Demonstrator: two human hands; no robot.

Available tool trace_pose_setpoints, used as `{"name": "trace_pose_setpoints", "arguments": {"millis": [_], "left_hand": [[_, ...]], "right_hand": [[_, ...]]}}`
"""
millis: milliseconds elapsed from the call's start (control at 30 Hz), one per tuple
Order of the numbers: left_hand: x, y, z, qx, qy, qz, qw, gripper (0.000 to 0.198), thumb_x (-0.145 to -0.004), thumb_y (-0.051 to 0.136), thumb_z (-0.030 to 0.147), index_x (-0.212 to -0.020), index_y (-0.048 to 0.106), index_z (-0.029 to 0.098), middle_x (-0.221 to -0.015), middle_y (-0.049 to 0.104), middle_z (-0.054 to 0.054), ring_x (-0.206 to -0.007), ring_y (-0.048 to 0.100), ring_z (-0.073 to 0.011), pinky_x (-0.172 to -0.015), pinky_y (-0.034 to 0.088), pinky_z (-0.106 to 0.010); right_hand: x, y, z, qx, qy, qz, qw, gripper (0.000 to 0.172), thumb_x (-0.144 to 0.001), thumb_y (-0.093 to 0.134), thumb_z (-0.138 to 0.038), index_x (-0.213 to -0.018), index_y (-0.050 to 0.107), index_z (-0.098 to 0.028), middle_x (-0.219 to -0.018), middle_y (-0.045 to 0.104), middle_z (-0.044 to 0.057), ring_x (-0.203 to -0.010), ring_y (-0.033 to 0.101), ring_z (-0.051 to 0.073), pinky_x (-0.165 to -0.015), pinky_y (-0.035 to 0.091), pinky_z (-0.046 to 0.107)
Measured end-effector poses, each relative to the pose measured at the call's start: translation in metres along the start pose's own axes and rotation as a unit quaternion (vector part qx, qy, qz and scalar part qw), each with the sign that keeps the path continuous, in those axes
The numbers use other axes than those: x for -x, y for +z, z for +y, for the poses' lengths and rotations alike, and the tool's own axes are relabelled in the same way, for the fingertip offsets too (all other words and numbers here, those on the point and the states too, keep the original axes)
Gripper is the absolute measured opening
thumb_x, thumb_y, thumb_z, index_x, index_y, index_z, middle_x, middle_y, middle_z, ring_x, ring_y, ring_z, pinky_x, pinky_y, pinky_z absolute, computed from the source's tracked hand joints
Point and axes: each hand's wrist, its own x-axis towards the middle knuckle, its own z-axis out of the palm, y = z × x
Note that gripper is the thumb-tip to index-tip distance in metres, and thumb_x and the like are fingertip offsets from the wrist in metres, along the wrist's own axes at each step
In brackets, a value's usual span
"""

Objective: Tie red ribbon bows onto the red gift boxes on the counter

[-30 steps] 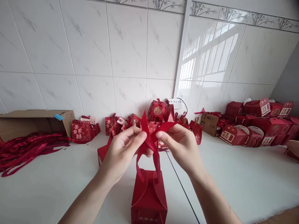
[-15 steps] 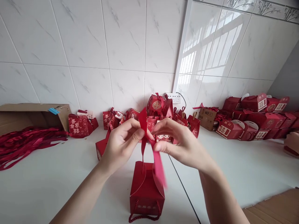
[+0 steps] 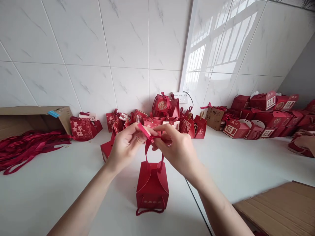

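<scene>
White tiled wall (image 3: 128, 42) fills the top of frame, pale counter (image 3: 73, 186) the bottom.

Both hands meet at center frame, neither open wide. Left hand (image 3: 128, 141): fingers curled, thumb and forefinger pinching the red ribbon (image 3: 147, 149), one end poking up over the fingers. Right hand (image 3: 180, 146): fingers bent in, thumb and forefinger closed on the same ribbon right beside the left fingertips. Fingers hide the crossing, can't tell if it's knotted.

Flattened cardboard (image 3: 278, 206) lower right, near the right forearm. Stack of red boxes (image 3: 265, 116) at right. Open carton (image 3: 65, 121) at left edge, loose ribbon heap (image 3: 31, 144) spilling out of its front. Cluster of finished-looking boxes (image 3: 162, 105) mid-frame against the wall; both hands block part of it.

Red gift box (image 3: 152, 183) upright on the counter, lower center, just below the hands and apart from them. Two ribbon strands run from its top up to the fingers; rope handle (image 3: 150, 211) hangs on the near side.

Small carton (image 3: 214, 118) right of the cluster. Another person's hand (image 3: 305, 141) at the right edge, on a red box. Power strip (image 3: 179, 97) on the wall behind the cluster. Blue tape (image 3: 53, 113) on the open carton.
</scene>
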Motion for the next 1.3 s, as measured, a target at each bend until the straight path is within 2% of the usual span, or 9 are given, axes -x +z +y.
{"name": "trace_pose_setpoints", "arguments": {"millis": [133, 267, 500, 733, 900, 1000, 1133, 1200, 1300], "left_hand": [[0.004, 0.003, -0.004, 0.08, -0.034, 0.021, 0.996, 0.02, -0.088, 0.056, 0.036, -0.082, 0.062, 0.018, -0.085, 0.072, -0.006, -0.085, 0.068, -0.0188, -0.07, 0.055, -0.028], [0.007, 0.015, -0.005, 0.144, -0.041, 0.042, 0.988, 0.019, -0.085, 0.061, 0.037, -0.08, 0.062, 0.019, -0.086, 0.071, -0.006, -0.089, 0.067, -0.0197, -0.075, 0.054, -0.03], [0.035, 0.018, -0.019, 0.158, -0.132, 0.313, 0.927, 0.019, -0.072, 0.069, 0.033, -0.068, 0.057, 0.019, -0.069, 0.062, 0.002, -0.071, 0.063, -0.0117, -0.072, 0.054, -0.026], [0.088, -0.021, -0.044, 0.105, -0.319, 0.341, 0.878, 0.023, -0.07, 0.059, 0.025, -0.058, 0.041, 0.02, -0.054, 0.047, 0.006, -0.057, 0.057, -0.0095, -0.071, 0.054, -0.027], [0.122, -0.045, -0.059, -0.017, -0.386, 0.277, 0.88, 0.019, -0.07, 0.062, 0.036, -0.065, 0.051, 0.021, -0.059, 0.058, 0.001, -0.065, 0.063, -0.0172, -0.076, 0.053, -0.033], [0.133, -0.059, -0.056, -0.154, -0.447, 0.152, 0.868, 0.023, -0.069, 0.061, 0.043, -0.068, 0.056, 0.021, -0.064, 0.064, -0.003, -0.069, 0.065, -0.0235, -0.072, 0.052, -0.036], [0.124, -0.057, -0.035, -0.354, -0.319, 0.056, 0.877, 0.039, -0.067, 0.061, 0.046, -0.094, 0.06, 0.019, -0.101, 0.064, -0.012, -0.091, 0.062, -0.0304, -0.082, 0.048, -0.041], [0.11, -0.046, -0.028, -0.338, -0.232, 0.01, 0.912, 0.039, -0.074, 0.055, 0.048, -0.1, 0.061, 0.02, -0.112, 0.06, -0.012, -0.106, 0.056, -0.0296, -0.092, 0.043, -0.039], [0.09, -0.028, -0.031, -0.17, -0.31, -0.15, 0.923, 0.036, -0.081, 0.048, 0.053, -0.086, 0.065, 0.021, -0.091, 0.065, -0.005, -0.092, 0.06, -0.0248, -0.079, 0.047, -0.031]], "right_hand": [[0.009, -0.001, -0.007, -0.192, 0.037, 0.027, 0.98, 0.022, -0.078, 0.067, -0.029, -0.098, 0.067, -0.02, -0.09, 0.073, 0.003, -0.081, 0.07, 0.017, -0.068, 0.055, 0.025], [0.011, 0.0, -0.01, -0.266, 0.091, 0.097, 0.955, 0.019, -0.081, 0.062, -0.032, -0.084, 0.072, -0.016, -0.078, 0.074, 0.003, -0.067, 0.069, 0.015, -0.062, 0.057, 0.026], [0.03, -0.004, 0.017, -0.107, 0.128, 0.318, 0.933, 0.012, -0.075, 0.062, -0.026, -0.084, 0.065, -0.018, -0.067, 0.066, -0.001, -0.063, 0.065, 0.014, -0.064, 0.054, 0.029], [0.087, -0.027, 0.049, -0.017, 0.245, 0.313, 0.917, 0.016, -0.076, 0.06, -0.033, -0.083, 0.056, -0.019, -0.066, 0.06, -0.001, -0.062, 0.064, 0.016, -0.064, 0.052, 0.032], [0.115, -0.043, 0.065, 0.055, 0.329, 0.252, 0.908, 0.024, -0.077, 0.057, -0.036, -0.094, 0.055, -0.019, -0.068, 0.062, 0.0, -0.059, 0.065, 0.019, -0.064, 0.05, 0.035], [0.131, -0.051, 0.073, 0.117, 0.383, 0.139, 0.906, 0.03, -0.079, 0.054, -0.033, -0.105, 0.054, -0.018, -0.072, 0.063, 0.002, -0.06, 0.064, 0.021, -0.066, 0.049, 0.039], [0.132, -0.046, 0.072, 0.246, 0.344, 0.088, 0.902, 0.036, -0.074, 0.061, -0.036, -0.103, 0.06, -0.014, -0.105, 0.058, 0.019, -0.096, 0.059, 0.033, -0.08, 0.045, 0.047], [0.118, -0.034, 0.069, 0.207, 0.277, 0.076, 0.935, 0.033, -0.079, 0.057, -0.043, -0.096, 0.063, -0.015, -0.114, 0.055, 0.019, -0.106, 0.054, 0.033, -0.087, 0.042, 0.046], [0.091, -0.009, 0.071, 0.013, 0.247, -0.084, 0.965, 0.041, -0.087, 0.044, -0.053, -0.089, 0.062, -0.016, -0.098, 0.062, 0.011, -0.092, 0.059, 0.024, -0.084, 0.043, 0.038]]}}
